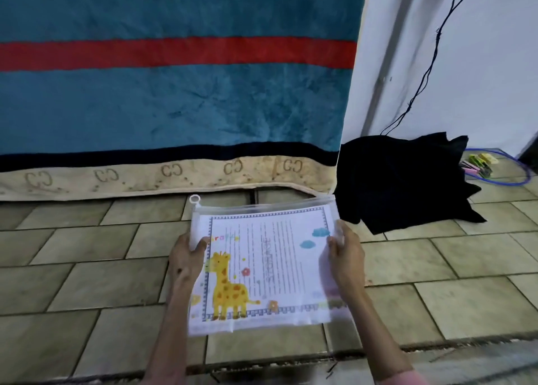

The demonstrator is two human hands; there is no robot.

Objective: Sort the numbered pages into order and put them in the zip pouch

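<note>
Two bare hands hold one zip pouch (pixel 263 263) between them, above the floor. The left hand (pixel 186 261) is closed on the pouch's left edge, thumb lying over the front near the printed giraffe, the other fingers hidden behind. The right hand (pixel 346 256) is closed on the right edge the same way, thumb on the front near two printed blue clouds. A pink sleeve (pixel 403 378) shows at the right wrist.

The pouch is clear plastic, held nearly flat and slightly tilted, its zip edge pointing away from the person. One white ring pull (pixel 194 199) sits at the far left end of the zip track. White paper fills the pouch up to the printed border; how many pages are inside cannot be counted, and no number can be read.

Below lies a tiled floor (pixel 87 268), bare on the left and right of the hands, so there is open room on both sides. Just past the pouch's zip edge hangs one teal blanket (pixel 174 102) with one red stripe, a dark band and a beige hem touching the floor. To the right of the pouch, near its far corner, lies one black cloth (pixel 407 180). Beyond it are a blue cable loop (pixel 506 180) and a few small coloured items, too blurred to name, and a thin black cord (pixel 431 64) runs down the white wall (pixel 495 64).
</note>
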